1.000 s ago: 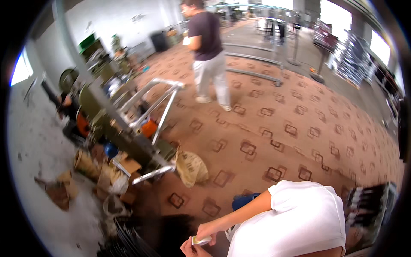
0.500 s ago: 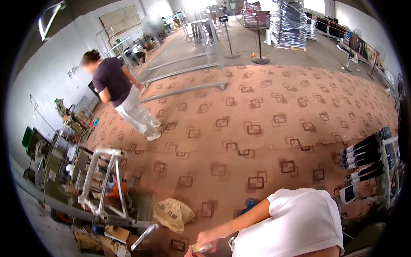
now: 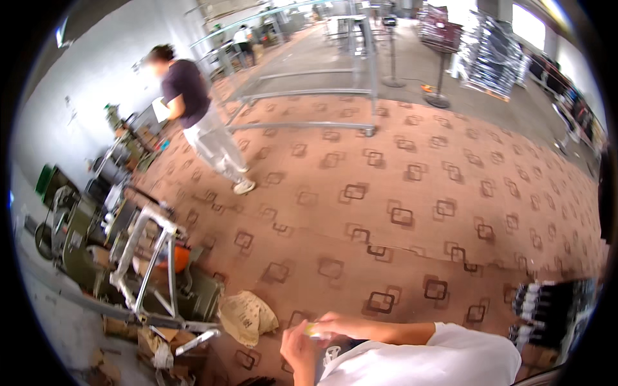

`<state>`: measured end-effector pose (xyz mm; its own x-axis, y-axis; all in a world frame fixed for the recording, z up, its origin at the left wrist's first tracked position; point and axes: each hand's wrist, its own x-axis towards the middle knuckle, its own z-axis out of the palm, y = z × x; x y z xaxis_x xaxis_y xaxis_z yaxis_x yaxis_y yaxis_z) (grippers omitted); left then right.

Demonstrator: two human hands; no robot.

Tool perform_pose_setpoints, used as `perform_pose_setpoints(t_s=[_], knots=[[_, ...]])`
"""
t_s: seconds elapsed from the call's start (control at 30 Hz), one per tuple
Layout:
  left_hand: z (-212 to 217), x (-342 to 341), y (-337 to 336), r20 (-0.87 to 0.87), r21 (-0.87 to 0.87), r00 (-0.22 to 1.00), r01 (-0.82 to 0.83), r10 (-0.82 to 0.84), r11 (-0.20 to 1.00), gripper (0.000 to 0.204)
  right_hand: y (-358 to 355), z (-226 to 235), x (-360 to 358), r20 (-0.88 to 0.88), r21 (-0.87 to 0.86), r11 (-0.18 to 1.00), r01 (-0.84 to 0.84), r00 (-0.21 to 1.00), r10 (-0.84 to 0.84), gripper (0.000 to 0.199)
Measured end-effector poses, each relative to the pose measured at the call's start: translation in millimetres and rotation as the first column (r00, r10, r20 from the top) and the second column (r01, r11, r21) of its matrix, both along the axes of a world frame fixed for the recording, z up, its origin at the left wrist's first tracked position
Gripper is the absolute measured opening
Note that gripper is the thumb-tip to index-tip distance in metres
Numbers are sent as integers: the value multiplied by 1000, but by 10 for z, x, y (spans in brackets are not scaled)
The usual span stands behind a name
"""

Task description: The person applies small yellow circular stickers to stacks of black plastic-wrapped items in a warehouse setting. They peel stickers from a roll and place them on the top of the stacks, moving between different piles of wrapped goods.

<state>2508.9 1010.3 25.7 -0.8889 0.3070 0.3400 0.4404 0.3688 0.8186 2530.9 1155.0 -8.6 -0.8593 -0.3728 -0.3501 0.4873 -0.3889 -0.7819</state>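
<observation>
In front of my white shirt, both my hands meet at the lower middle of the head view. My right hand (image 3: 336,325) reaches in from the right, its fingers closed on a small yellow-and-white thing (image 3: 313,330) whose kind I cannot make out. My left hand (image 3: 296,345) is curled against the same thing from the other side, its fingers bent round it. Fingers cover much of the thing, and motion blurs it a little.
A beige sack (image 3: 248,318) lies on the patterned carpet, next to a metal frame (image 3: 145,270) and machinery at left. Another person (image 3: 187,96) stands further off, holding something white. A large metal rack (image 3: 309,125) stands behind; black-and-white wrapped parts (image 3: 547,305) are at right.
My hands have come up further into view, still together at the small yellow-and-white thing. The view has shifted. The other person now shows a white thing in hand.
</observation>
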Motion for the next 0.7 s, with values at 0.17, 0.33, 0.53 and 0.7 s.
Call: perform_pose_setpoints(t_s=[0.17,0.33,0.53,0.7], knots=[[-74,-282,306,-28,8,998,58,-58,998,26,262,-82,-66,84,-72,985,158,985,-152,35],[-150,-665,487,43,167,992,112,-121,980,20,424,-52,-397,44,-66,974,215,976,-212,36],[-194,-1432,633,69,181,955,272,-288,945,13,544,7,-980,12,17,948,317,948,-317,37],[-77,-2126,656,55,199,932,343,-360,918,8,491,51,-1618,-39,-33,903,429,902,-430,39]])
